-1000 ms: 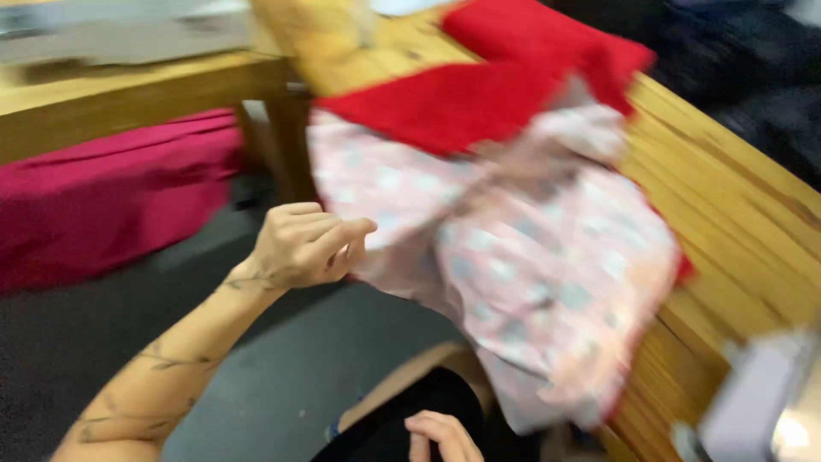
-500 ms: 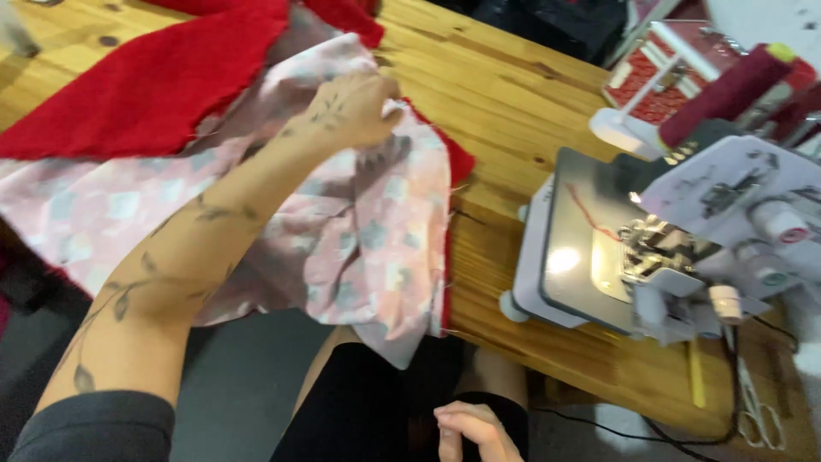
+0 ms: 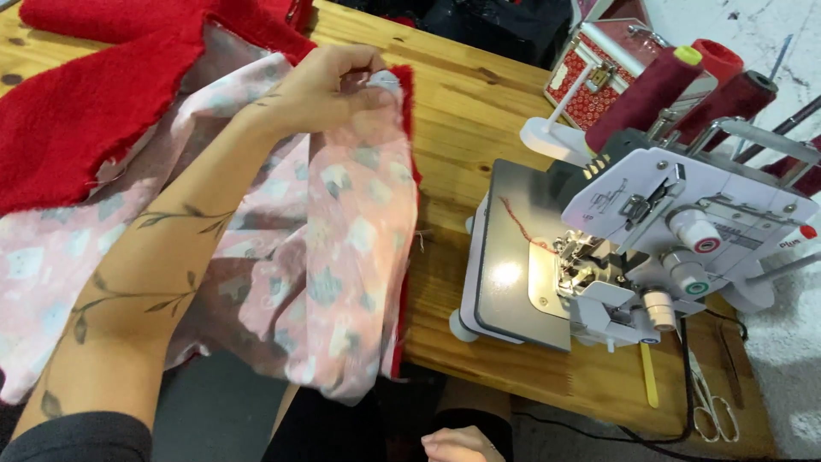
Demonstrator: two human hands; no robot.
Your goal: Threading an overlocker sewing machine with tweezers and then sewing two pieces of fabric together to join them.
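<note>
My left hand pinches the top edge of a pink patterned fabric that is backed with red fleece. The fabric drapes over the front edge of a wooden table and hangs toward my lap. My right hand rests low at the bottom edge of the view, fingers curled, holding nothing that I can see. A white overlock sewing machine stands on the table to the right of the fabric.
Dark red thread cones stand on the machine's rear stand. A red patterned box sits behind the machine. Small scissors and a yellow stick lie near the table's front right corner.
My left hand has carried the fabric edge rightward, closer to the machine. The view has shifted right, and the machine is now fully in view.
</note>
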